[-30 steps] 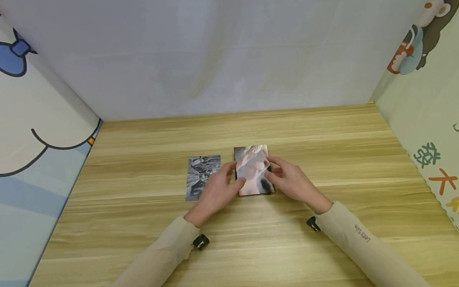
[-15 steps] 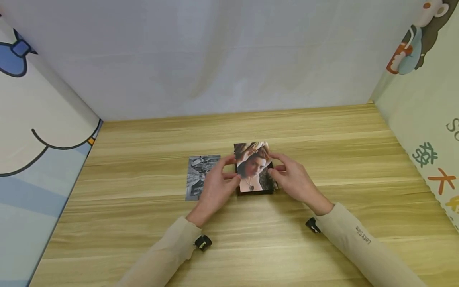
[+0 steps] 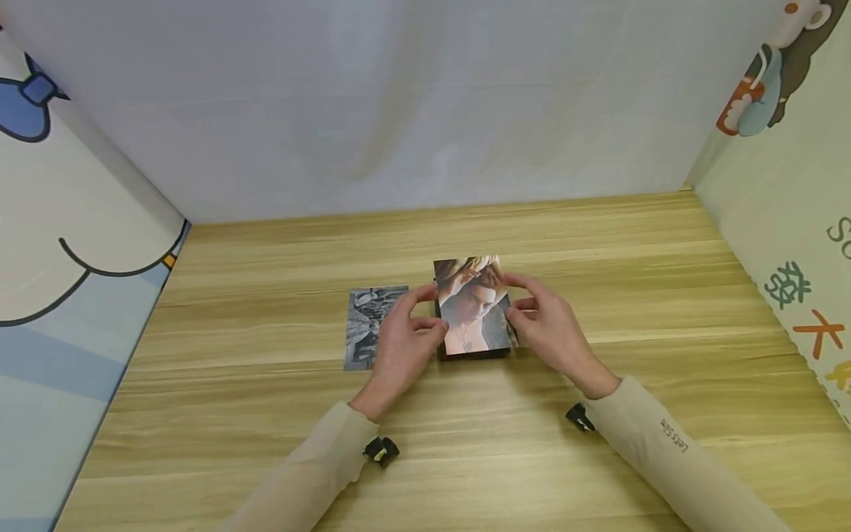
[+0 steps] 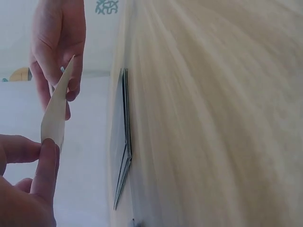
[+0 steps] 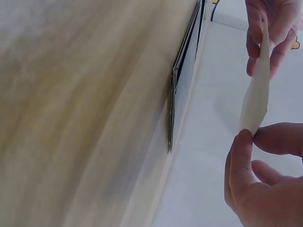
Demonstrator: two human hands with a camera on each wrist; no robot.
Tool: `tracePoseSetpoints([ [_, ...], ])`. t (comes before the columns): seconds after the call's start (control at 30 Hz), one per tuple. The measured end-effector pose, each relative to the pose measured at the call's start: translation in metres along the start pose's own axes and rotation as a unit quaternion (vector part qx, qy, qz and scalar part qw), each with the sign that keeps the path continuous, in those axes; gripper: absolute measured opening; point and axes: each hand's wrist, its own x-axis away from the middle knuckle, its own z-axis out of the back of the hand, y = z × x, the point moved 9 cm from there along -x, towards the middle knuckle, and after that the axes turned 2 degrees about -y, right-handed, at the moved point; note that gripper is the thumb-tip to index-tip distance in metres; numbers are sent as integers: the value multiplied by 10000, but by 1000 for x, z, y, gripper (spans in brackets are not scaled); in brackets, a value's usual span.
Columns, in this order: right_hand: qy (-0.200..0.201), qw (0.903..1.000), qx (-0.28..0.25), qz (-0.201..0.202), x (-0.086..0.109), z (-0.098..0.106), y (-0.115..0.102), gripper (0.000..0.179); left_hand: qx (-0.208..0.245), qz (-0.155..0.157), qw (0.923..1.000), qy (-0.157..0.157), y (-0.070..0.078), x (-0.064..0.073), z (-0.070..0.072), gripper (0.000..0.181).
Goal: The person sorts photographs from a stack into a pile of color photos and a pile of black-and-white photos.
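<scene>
Between my two hands is a photo print (image 3: 470, 310) of a portrait, raised above a small stack of prints (image 4: 126, 123) on the table. My left hand (image 3: 404, 340) pinches its left edge between thumb and fingers. On the other side, my right hand (image 3: 550, 329) pinches the right edge. Both wrist views show the pale underside of the photo print (image 5: 257, 97), slightly bowed and apart from the stack. Only a dark lower edge of the stack shows from the head view. A black-and-white photo print (image 3: 362, 329) lies flat to the left, partly behind my left hand.
The wood-grain table (image 3: 266, 443) is bounded by a pale back wall (image 3: 425, 111). Printed panels stand at the sides: a cartoon panel (image 3: 66, 185) at left and a panel with coloured characters (image 3: 784, 207) at right.
The portrait print has risen off the stack and shifted slightly away from me, both hands moving with it. The black-and-white print stays put.
</scene>
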Motion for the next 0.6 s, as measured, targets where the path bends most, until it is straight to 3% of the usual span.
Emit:
tracePoseSetpoints([
  [0.3,187,9990,-384,99,3,10,-3,56,503,117,9986,81,1,-1,-3,61],
  [0.6,142,9991,-372,-114,6,19,-2,55,628,107,9979,86,7,-3,-10,55],
])
